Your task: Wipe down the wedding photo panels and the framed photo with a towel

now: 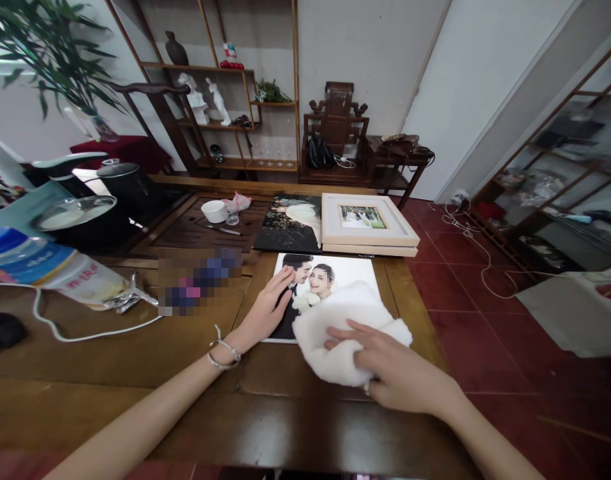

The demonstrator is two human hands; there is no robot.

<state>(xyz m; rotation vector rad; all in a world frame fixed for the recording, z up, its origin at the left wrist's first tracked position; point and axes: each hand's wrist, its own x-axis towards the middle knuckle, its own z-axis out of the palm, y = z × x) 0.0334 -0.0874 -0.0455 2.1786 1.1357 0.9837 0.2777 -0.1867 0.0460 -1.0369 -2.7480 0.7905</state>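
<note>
At the bottom centre of the frame, two bare forearms reach in over a dark wooden table [135, 353]. The right hand [395, 373], lower right of centre, clutches a bunched white cloth [335, 320], with the forefinger stretched along its top and the other fingers curled into the folds. The cloth is pressed onto the lower right part of a photo [345, 270], an unframed print of a couple lying flat at the frame's centre, close to the table's right edge. The left hand [265, 310], with a bracelet [224, 350] at the wrist, lies flat on the photo's left edge, fingers straight and pressed together, pinning it down. The likely risk is that a hard drag of the cloth could crease the print or push it toward the table's edge if the flat hand slips, and grit in the cloth could scratch it. At the left, a white cable [85, 330] trails past a plastic bottle [50, 267]. Just above the photo lie a dark print [290, 223] and, touching its right side, a framed picture [368, 227]. A white bowl [214, 211] sits to their left. At the top, a carved chair [338, 123] and shelves [225, 100] stand against the wall.
</note>
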